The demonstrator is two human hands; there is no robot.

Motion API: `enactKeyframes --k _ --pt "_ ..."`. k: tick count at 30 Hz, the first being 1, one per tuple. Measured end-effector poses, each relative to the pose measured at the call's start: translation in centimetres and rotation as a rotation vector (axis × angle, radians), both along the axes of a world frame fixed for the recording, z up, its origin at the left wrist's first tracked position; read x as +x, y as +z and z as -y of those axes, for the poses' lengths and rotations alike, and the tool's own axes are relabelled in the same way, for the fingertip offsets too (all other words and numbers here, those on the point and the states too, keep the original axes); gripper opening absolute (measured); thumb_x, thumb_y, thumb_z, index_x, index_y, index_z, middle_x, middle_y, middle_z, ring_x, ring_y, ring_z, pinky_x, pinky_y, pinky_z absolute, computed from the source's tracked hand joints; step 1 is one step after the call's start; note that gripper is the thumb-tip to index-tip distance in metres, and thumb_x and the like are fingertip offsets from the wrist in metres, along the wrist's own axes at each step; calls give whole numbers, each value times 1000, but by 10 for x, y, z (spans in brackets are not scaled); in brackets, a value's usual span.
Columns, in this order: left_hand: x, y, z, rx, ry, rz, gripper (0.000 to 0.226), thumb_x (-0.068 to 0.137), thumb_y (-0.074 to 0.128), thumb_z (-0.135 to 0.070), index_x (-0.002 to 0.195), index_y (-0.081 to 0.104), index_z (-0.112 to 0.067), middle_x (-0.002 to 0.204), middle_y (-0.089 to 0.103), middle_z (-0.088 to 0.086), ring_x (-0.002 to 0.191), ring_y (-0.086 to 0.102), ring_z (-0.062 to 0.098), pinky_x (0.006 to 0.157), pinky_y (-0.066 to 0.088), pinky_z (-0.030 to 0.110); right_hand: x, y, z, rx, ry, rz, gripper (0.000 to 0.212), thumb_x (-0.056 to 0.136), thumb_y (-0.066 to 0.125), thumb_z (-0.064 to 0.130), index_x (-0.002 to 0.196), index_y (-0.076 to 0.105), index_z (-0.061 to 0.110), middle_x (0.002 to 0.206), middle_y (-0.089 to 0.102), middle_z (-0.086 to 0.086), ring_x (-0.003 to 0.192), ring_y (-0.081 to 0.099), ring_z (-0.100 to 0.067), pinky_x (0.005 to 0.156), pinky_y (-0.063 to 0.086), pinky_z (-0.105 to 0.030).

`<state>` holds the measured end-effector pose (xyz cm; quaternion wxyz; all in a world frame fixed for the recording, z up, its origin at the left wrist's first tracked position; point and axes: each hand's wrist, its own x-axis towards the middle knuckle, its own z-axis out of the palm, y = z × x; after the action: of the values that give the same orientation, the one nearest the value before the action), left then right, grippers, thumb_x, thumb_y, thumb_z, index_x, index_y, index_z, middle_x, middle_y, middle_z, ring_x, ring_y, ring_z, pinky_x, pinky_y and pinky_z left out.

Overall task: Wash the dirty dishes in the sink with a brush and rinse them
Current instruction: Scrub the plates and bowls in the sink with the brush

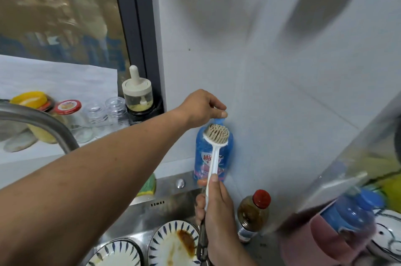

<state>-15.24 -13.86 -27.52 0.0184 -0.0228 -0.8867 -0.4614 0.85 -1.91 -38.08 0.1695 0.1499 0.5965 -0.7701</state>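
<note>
My right hand [217, 207] grips the white handle of a dish brush [213, 146], bristle head up, held in front of a blue detergent bottle [225, 157] that stands on the sink's back ledge against the tiled wall. My left hand [201, 106] reaches over and its fingers curl on the bottle's pump top [223, 115]. Below, two white plates with blue leaf rims lie in the steel sink [173, 207]: one smeared with brown sauce [173, 244], one partly cut off by the bottom edge [115, 252].
A curved steel faucet [43, 127] arcs at the left. Jars, glasses and a pump jar [136, 94] line the window sill. A red-capped sauce bottle [252, 213] stands right of the sink, beside blurred blue and pink containers [338, 229]. A green-yellow sponge [149, 185] sits on the ledge.
</note>
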Motion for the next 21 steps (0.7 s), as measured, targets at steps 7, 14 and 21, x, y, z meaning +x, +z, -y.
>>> enactKeyframes --k 7,14,21 --pt "1 -10 3 30 -26 9 29 86 80 -25 113 78 -14 113 74 1 105 66 13 94 52 27 -7 -4 -2 57 32 10 46 104 41 52 103 64 12 63 47 -4 50 39 -12 44 33 -25" --pt "-2 -17 4 1 -35 11 29 86 80 -25 113 78 -15 115 74 3 109 66 16 101 51 31 -6 -13 -7 88 24 3 47 103 39 53 104 63 13 61 47 -3 49 39 -11 46 34 -25" --pt "3 -26 7 65 -14 6 32 87 79 -30 116 77 -18 114 73 2 111 65 17 105 50 34 7 -14 -15 104 92 -4 47 104 39 51 101 65 12 57 45 -1 48 38 -12 45 31 -26"
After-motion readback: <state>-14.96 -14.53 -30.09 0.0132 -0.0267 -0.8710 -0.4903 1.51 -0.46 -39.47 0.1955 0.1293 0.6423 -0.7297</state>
